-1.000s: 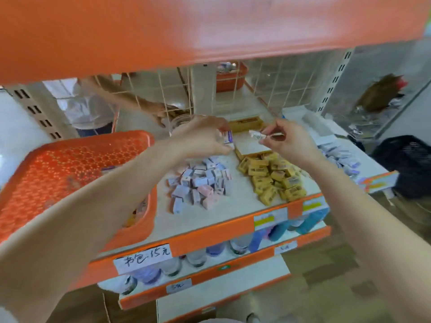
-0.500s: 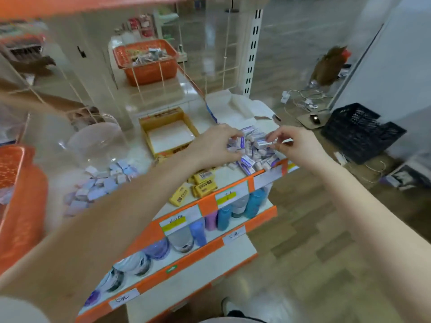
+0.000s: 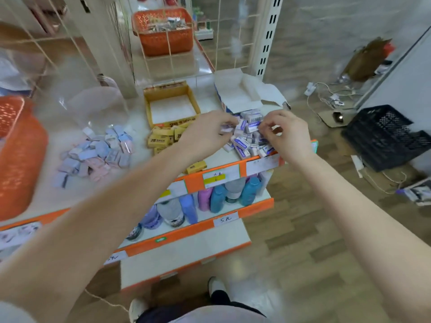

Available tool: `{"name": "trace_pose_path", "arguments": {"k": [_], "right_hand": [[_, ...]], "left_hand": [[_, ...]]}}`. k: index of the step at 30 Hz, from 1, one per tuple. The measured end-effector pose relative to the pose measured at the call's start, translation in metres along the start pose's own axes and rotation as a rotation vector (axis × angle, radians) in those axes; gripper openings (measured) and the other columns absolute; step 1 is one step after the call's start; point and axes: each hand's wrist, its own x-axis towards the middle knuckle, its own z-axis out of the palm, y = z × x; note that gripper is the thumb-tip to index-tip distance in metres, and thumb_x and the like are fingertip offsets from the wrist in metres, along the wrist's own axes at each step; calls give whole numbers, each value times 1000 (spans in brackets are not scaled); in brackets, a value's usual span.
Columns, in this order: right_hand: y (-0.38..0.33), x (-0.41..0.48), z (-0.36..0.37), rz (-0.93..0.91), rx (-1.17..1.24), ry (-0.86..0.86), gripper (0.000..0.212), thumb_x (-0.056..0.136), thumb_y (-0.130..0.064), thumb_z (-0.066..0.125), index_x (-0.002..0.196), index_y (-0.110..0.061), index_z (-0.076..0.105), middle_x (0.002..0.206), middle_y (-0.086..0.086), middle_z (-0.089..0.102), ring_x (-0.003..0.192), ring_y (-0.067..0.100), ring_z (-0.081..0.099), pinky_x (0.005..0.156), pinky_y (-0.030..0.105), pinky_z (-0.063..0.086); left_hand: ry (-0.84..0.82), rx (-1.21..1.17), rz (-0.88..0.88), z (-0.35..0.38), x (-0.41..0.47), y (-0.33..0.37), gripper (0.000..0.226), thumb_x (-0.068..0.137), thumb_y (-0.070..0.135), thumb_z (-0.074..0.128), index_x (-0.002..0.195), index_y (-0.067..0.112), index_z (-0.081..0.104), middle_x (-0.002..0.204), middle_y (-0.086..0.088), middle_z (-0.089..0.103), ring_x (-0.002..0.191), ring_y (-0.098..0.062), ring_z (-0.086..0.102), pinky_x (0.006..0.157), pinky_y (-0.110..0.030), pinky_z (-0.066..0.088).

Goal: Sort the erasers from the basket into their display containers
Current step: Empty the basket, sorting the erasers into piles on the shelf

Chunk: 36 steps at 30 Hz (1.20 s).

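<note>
Right between both hands lies the heap of white-and-blue erasers (image 3: 245, 142), on the shelf (image 3: 217, 159) near its front edge: at 3 o'clock from the left hand (image 3: 205, 134), at 9 o'clock from the right hand (image 3: 288, 134). The left hand's curled fingers pinch one small eraser (image 3: 227, 129) just above the heap's edge. The right hand's fingers are curled too, tips against the heap's top; whether they grip anything I cannot tell. The orange basket (image 3: 21, 157) sits at 9 o'clock, well apart.
</note>
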Motion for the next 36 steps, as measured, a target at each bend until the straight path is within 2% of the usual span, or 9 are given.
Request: {"name": "trace_pose_path", "arguments": {"k": [3, 8, 11, 15, 22, 26, 29, 34, 36], "right_hand": [[-5, 7, -4, 3, -8, -24, 9, 76, -7, 70, 82, -9, 76, 95, 5, 70, 88, 13, 62, 79, 1, 35], [-28, 21, -14, 31, 32, -30, 12, 82, -6, 65, 88, -13, 73, 98, -3, 68, 84, 12, 58, 78, 25, 48], [-49, 30, -9, 64, 76, -22, 14, 84, -6, 63, 90, -15, 72, 94, -10, 62, 81, 11, 55, 71, 10, 43], [-79, 36, 4, 54, 118, -47, 12, 85, -7, 64, 92, -13, 73, 91, -9, 62, 79, 9, 54, 68, 3, 39], [-148, 54, 46, -19, 182, -167, 11, 88, -12, 63, 92, -18, 71, 90, -9, 64, 73, 0, 55, 71, 10, 44], [-196, 64, 86, -97, 209, -242, 13, 87, -13, 63, 93, -19, 73, 96, -6, 69, 85, 6, 59, 80, 21, 49], [-238, 69, 115, -188, 211, -315, 15, 88, -14, 62, 97, -12, 73, 95, -4, 69, 80, 5, 56, 77, 19, 46], [-291, 78, 163, -250, 265, -401, 12, 85, -15, 66, 91, -23, 71, 92, -13, 65, 74, -14, 55, 72, 3, 40], [-310, 83, 178, -282, 285, -449, 11, 85, -18, 67, 93, -23, 72, 96, -9, 68, 80, -5, 59, 78, 11, 46]], "left_hand": [[54, -1, -23, -11, -15, -1, 26, 91, 16, 55, 115, 23, 64, 119, 3, 60, 97, -13, 55, 85, -26, 41], [131, -21, -82, -39, -34, -14, 24, 91, 16, 55, 110, 27, 64, 106, 13, 54, 92, -8, 55, 77, -23, 39], [147, -30, -84, -54, -44, -24, 22, 92, 17, 55, 110, 26, 64, 108, 11, 55, 92, -5, 53, 75, -21, 37], [167, 3, -79, -72, -56, -42, 23, 90, 12, 56, 107, 24, 65, 104, 12, 53, 92, -10, 56, 80, -25, 42], [226, 34, -84, -127, -86, -85, 26, 86, 9, 56, 107, 20, 69, 101, 3, 66, 91, -8, 56, 76, -15, 35], [337, 84, -129, -169, -112, -118, 23, 84, 14, 57, 102, 13, 71, 110, -2, 67, 99, -17, 59, 79, -13, 36], [413, 90, -236, -196, -135, -153, 23, 83, 8, 59, 99, 18, 70, 107, 1, 64, 86, -13, 56, 71, -4, 32], [481, 80, -410, -224, -179, -205, 25, 82, 8, 60, 100, 19, 71, 99, 8, 62, 89, -12, 57, 76, -14, 35], [450, 79, -466, -232, -196, -220, 25, 82, 9, 59, 103, 20, 70, 105, 6, 63, 95, -14, 57, 79, -18, 36]]}}
